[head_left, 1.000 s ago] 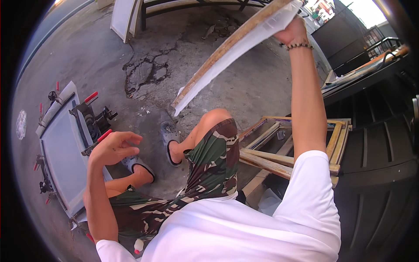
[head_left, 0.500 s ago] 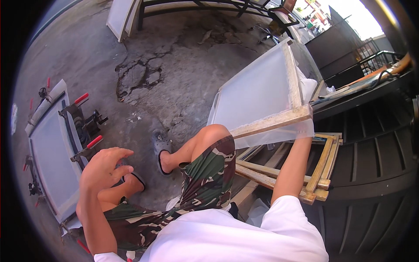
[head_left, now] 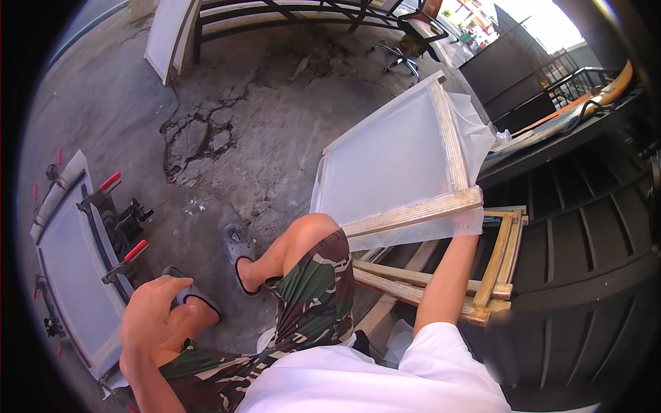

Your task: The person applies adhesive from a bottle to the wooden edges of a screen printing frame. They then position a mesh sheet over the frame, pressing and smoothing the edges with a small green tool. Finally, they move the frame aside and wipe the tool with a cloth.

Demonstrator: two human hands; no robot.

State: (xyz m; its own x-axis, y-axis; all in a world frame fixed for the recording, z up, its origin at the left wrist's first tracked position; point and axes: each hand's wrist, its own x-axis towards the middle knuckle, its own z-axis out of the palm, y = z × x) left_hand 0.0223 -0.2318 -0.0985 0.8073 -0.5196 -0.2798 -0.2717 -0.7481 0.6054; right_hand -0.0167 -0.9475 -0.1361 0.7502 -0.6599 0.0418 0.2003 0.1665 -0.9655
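Note:
A wooden frame (head_left: 413, 215) with translucent white mesh (head_left: 389, 155) stands tilted beside my raised knee, loose mesh hanging past its edges. My right hand (head_left: 467, 221) holds it at the near right corner; the hand shows only faintly through the mesh, and its fingers are mostly hidden. Above my other leg, my left hand (head_left: 155, 313) is empty, loosely bent with thumb and fingers apart. To its left lies a mesh-covered stretching rig (head_left: 79, 258), with red-handled clamps (head_left: 135, 250) along its sides.
Bare wooden frames (head_left: 499, 265) lie stacked under my right arm, beside a dark ribbed surface (head_left: 585, 241). Cracked concrete (head_left: 189, 138) spreads ahead. White panels (head_left: 169, 38) lean by a black metal rack (head_left: 275, 20); a chair base (head_left: 399, 62) stands at the back.
My left hand has dropped lower toward my leg. The whole scene has shifted left and down in the picture; my right hand stays at the mesh frame's corner.

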